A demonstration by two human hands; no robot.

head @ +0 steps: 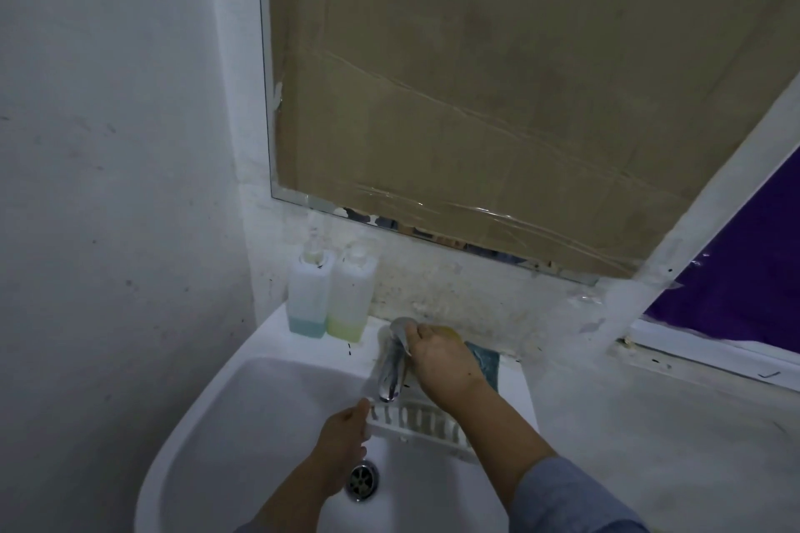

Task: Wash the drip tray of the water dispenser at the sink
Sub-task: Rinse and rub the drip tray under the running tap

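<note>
A white slotted drip tray (pixel 422 424) is held over the white sink (pixel 259 394), right below the chrome tap (pixel 391 372). My left hand (pixel 342 441) grips the tray's left end. My right hand (pixel 437 359) rests on the tap's lever at the top, fingers wrapped around it. The tray's right end is hidden behind my right forearm. Whether water runs from the spout I cannot tell. The drain (pixel 362 480) lies just below my left hand.
Two clear soap bottles, one with blue liquid (pixel 308 294) and one with yellow-green liquid (pixel 351 299), stand on the sink's back left ledge. A teal cloth (pixel 487 361) and a yellow sponge (pixel 448 331) lie behind my right hand. A cardboard-covered mirror (pixel 498 100) hangs above.
</note>
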